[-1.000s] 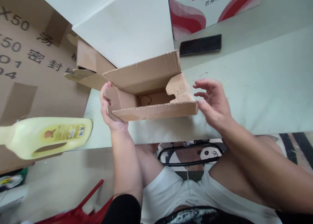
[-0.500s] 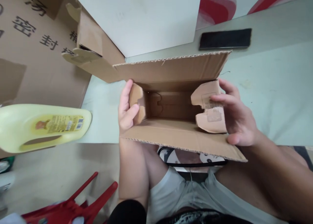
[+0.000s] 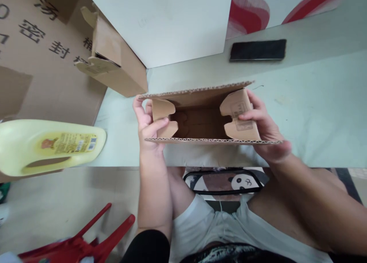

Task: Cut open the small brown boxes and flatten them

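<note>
Between my two hands stands a brown cardboard box (image 3: 200, 121), its top uncovered and its inside showing nothing but the folded bottom. The two long flaps rise nearly upright, and the short notched end flaps lean inward. My left hand (image 3: 147, 121) grips the left end, with a finger on the notched flap there and others behind the far long flap. At the right end my right hand (image 3: 265, 127) holds the box, one finger resting on the stamped end flap (image 3: 242, 116) and the thumb by the near long flap's corner.
A second brown box (image 3: 120, 70) stands behind on the left, beside a white box (image 3: 163, 26). A black phone (image 3: 258, 50) lies at the back right. A yellow bottle (image 3: 57, 146) lies at left before a large carton (image 3: 51, 75). Below is a red stool (image 3: 86, 240).
The long flaps have swung from splayed outward to nearly upright. My left fingers have reached behind the far flap, and my right thumb has moved outward along the near flap's corner.
</note>
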The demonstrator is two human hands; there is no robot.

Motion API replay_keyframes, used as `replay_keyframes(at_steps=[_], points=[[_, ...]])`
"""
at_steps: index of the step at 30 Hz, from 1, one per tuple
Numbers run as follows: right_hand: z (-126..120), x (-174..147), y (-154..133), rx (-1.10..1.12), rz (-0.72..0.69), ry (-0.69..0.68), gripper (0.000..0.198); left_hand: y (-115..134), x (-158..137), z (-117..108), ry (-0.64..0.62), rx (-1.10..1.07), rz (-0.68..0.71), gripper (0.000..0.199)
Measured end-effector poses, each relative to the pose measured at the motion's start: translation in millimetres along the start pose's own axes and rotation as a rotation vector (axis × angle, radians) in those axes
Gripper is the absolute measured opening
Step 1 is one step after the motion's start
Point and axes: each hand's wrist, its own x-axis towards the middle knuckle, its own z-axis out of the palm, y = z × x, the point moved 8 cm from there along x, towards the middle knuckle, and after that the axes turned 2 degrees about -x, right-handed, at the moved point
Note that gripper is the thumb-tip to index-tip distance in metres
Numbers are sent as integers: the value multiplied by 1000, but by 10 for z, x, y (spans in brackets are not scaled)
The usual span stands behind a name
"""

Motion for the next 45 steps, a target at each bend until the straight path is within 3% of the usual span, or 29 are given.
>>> replay_keyframes(at_steps=[2, 5, 9, 14, 18, 20, 22, 24, 27, 29, 32, 36, 40, 45], points=[[-11, -16, -2, -70, -7, 25, 57, 14, -17, 20, 23, 20, -11, 59], [-60, -38, 61, -117, 92, 124, 56, 39, -49, 33, 65, 64, -13, 38], [-39, -36, 111, -135, 194, 130, 73, 52, -69, 70, 46, 84, 16, 46], [-30, -23, 90, -82, 126, 138, 54, -24, -40, 64, 19, 30, 8, 37], [-73, -35, 151, -64, 117, 170, 64, -104, -4, 24, 0, 17, -30, 27], [-194, -44, 201, -102, 157, 245, 62, -117, 9, -5, 1, 44, -33, 24], [-346, -49, 263, -279, 262, 300, 47, -126, 12, -42, 31, 25, -48, 25], [-445, -32, 308, -572, 379, 247, 34, -133, 5, -75, 80, -27, -74, 29], [-427, 2, 388, -923, 525, -6, 33, -133, -11, -58, 105, -135, -96, 35], [-377, 4, 421, -1039, 595, -153, 37, -135, -13, -19, 86, -228, -96, 37], [-405, 12, 395, -1115, 677, -169, 44, -155, -8, 9, 68, -317, -97, 37], [-576, 25, 310, -1015, 710, 40, 31, -163, -5, 19, 59, -313, -83, 35], [-685, -62, 319, -637, 795, 336, 15, -165, -4, 17, 60, -331, -78, 31], [-340, -36, 381, -171, 780, 304, 18, -192, 19, -121, 173, -387, -90, 28]])
